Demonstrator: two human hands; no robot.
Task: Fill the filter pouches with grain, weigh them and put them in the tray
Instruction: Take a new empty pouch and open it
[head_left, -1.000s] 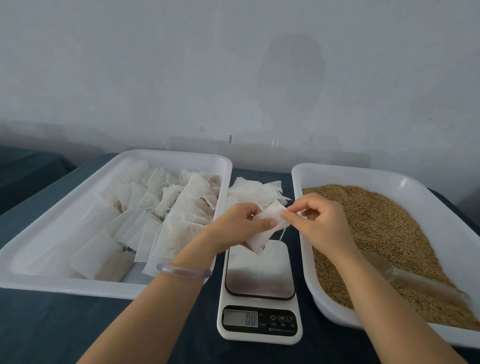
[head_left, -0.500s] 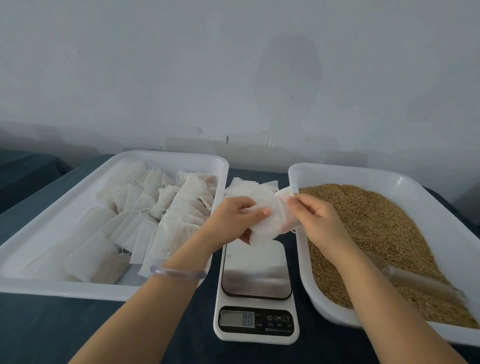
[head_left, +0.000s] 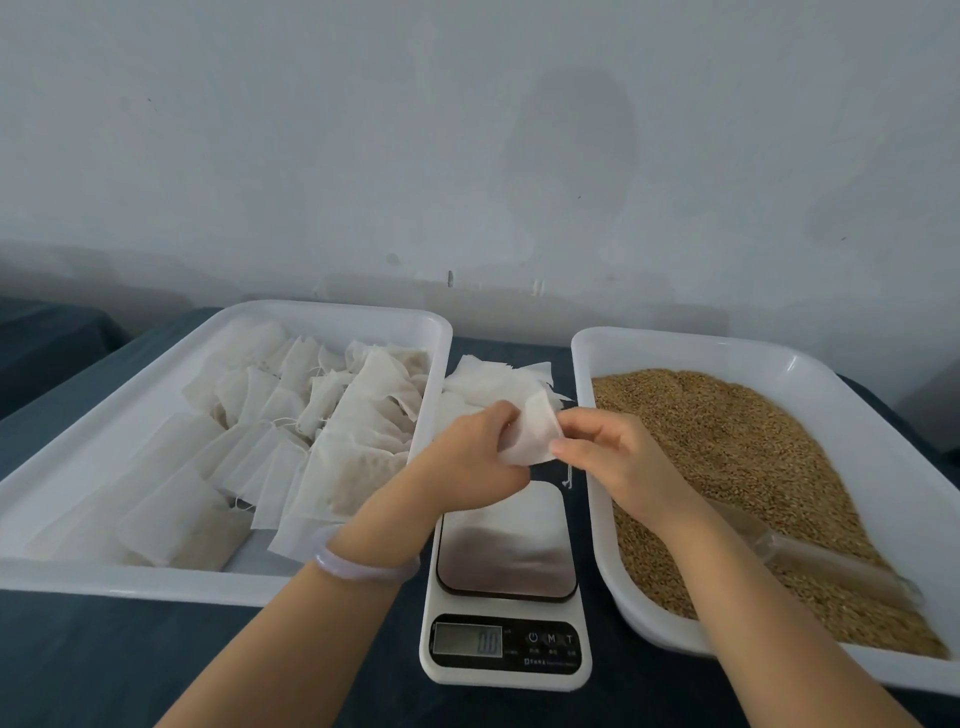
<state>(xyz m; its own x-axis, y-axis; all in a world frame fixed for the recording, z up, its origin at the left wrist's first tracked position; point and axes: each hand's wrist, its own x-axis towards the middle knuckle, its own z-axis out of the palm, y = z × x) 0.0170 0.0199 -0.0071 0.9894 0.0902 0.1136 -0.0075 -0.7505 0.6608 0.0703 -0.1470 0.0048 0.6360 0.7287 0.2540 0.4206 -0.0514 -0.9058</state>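
Dark blue cloth covered the table (head_left: 104, 665). At its near edge, in the middle, sat the scale (head_left: 506, 545) with its platform bare; I judged it was parked between the two trays so that each pouch makes only a short trip. Its display (head_left: 467, 640) was too blurred for me to read.

Just above the scale, both hands worked one empty filter pouch (head_left: 535, 436). The left hand (head_left: 467, 462), a pale bangle (head_left: 363, 564) on its wrist, gripped one side. The right hand (head_left: 618, 457) pinched the opposite edge. I took this as pulling the mouth open for filling, though the opening itself was hidden behind the fingers.

Toward the right edge stood the grain tray (head_left: 675, 343), its grain (head_left: 727, 441) heaped and a clear scoop (head_left: 831, 564) half buried, within reach of the right hand. This tray's near right corner was cut off.

On the left, the other tray (head_left: 130, 577) held filled pouches (head_left: 337, 441), overlapped so that I could not count them.

Farther back, between the trays, lay a stack of spare pouches (head_left: 498, 379), partly hidden by the hands. Behind everything rose a plain grey wall (head_left: 467, 156).
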